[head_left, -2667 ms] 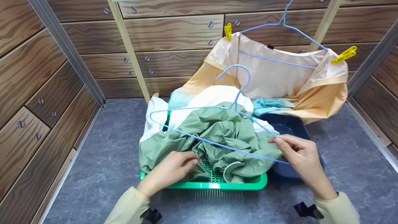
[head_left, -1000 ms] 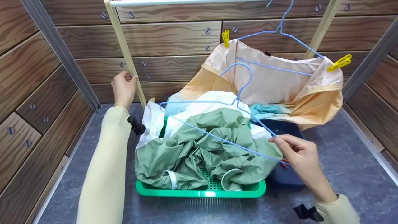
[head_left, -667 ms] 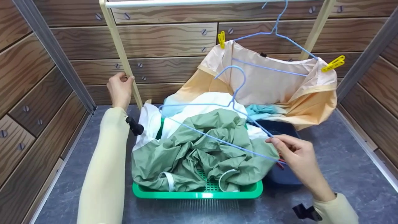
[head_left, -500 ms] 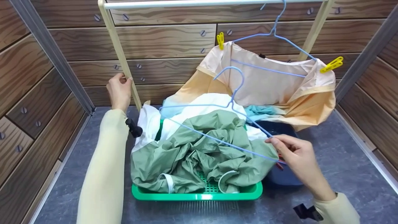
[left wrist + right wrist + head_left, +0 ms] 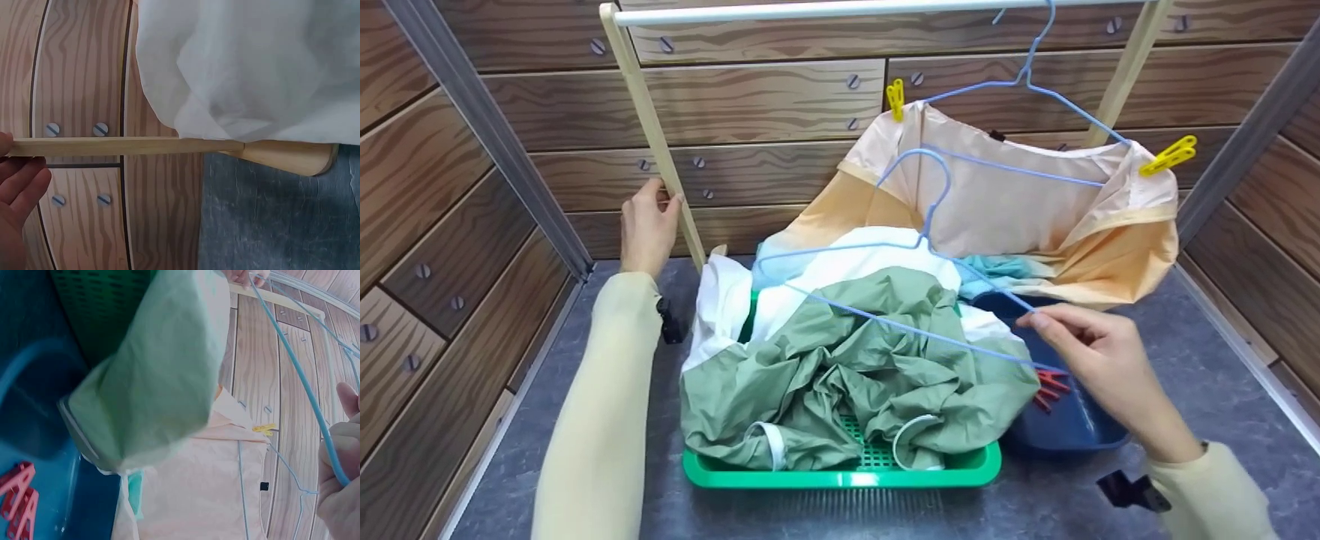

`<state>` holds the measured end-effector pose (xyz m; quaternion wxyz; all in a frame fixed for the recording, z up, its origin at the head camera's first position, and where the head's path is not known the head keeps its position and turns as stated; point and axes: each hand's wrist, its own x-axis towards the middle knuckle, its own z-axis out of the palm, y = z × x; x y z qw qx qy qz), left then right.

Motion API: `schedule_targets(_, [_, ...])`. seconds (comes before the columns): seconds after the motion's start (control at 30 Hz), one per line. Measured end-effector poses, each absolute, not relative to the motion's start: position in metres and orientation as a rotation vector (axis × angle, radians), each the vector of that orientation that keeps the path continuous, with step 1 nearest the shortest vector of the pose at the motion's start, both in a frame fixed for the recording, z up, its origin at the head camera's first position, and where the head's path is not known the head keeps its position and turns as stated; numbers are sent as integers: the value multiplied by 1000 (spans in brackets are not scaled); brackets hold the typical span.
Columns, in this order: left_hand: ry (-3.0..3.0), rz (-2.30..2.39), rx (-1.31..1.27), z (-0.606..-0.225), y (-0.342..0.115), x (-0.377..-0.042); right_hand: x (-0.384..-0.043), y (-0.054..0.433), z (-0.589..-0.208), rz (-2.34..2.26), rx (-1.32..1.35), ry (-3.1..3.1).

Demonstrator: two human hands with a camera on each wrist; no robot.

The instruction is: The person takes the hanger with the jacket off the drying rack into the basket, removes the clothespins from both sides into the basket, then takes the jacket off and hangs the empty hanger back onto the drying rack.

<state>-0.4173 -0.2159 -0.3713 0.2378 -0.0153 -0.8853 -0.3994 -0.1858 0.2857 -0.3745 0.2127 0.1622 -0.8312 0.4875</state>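
No text, brand, number or sign can be read. The one thing that looks like a label is a small black tag (image 5: 997, 136) at the neckline of the hanging peach and cream garment (image 5: 990, 214); it is too small to tell whether anything is printed on it. The right wrist view shows it as a dark patch, also unreadable.

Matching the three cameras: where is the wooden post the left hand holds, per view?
Head: wooden post slants down the upper left, its top joined to the white bar.
Left wrist: wooden post runs sideways from the left edge, about mid-height.
Right wrist: wooden post lies along the top, right of centre.
Shared landmark: left hand, at the post in all three.
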Motion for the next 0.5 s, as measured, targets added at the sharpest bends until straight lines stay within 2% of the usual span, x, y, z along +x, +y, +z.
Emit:
schedule_targets(0.2, [-2421,-1027,-87,-370,-219,-418,-190,292,-358,1270,572,-2242])
schedule_targets(0.5, [-2415,-1009,-120,-373,-222,-418,-209,303,-332,1210,505,-2318])
